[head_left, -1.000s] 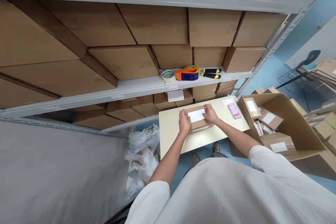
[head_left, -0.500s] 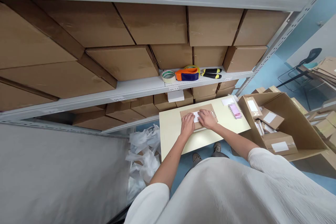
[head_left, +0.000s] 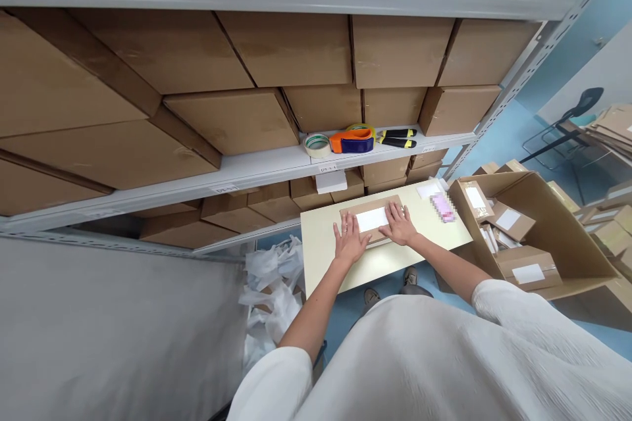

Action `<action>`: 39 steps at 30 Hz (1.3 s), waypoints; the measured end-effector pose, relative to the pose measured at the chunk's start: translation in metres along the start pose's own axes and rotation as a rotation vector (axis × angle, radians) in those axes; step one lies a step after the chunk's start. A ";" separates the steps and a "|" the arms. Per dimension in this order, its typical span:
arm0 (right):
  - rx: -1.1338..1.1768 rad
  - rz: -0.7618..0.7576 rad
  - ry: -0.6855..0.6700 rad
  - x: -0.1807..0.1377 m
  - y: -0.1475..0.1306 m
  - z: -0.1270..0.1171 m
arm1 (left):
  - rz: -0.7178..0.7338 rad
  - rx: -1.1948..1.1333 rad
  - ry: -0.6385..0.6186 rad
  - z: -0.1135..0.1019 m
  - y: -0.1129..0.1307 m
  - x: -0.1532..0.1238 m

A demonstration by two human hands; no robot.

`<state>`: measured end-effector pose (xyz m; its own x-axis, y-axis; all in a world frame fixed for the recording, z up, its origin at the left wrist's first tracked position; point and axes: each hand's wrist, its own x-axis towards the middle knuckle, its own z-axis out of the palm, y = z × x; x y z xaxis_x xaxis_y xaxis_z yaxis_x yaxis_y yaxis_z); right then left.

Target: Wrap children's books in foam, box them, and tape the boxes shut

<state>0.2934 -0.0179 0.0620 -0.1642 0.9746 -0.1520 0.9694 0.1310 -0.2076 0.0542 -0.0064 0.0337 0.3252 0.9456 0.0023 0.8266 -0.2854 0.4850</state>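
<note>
Box (head_left: 375, 205) lies on table (head_left: 326, 263), left hand (head_left: 349, 243) flat over its left end, right hand (head_left: 401, 227) on its right. Shelf (head_left: 257, 168) behind: tape roll (head_left: 316, 144), dispenser (head_left: 352, 139) right of it, then probably cutters (head_left: 396, 137). Open carton (head_left: 567, 223) right of table; bags (head_left: 269, 283) on floor left.

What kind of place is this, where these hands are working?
Most likely a warehouse packing station: metal shelving stacked with brown cartons, a tape dispenser, and a small labelled box touched by the left hand and right hand, beside an open carton of labelled parcels.
</note>
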 end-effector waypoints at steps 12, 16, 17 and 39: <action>0.202 0.377 0.108 -0.008 0.000 -0.007 | -0.268 -0.239 0.042 0.002 0.012 -0.004; 0.239 0.381 0.199 -0.008 0.007 -0.014 | -0.219 -0.224 0.084 -0.007 0.027 0.005; 0.246 0.382 0.223 -0.009 0.010 -0.017 | -0.201 -0.221 0.100 -0.010 0.031 0.008; 0.313 0.600 0.533 -0.107 0.157 -0.054 | 0.056 -0.285 0.031 0.031 0.197 0.067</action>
<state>0.4736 -0.0922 0.0980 0.5432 0.8284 0.1370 0.7572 -0.4128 -0.5062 0.2532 -0.0045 0.1021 0.3488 0.9352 0.0607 0.6438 -0.2862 0.7096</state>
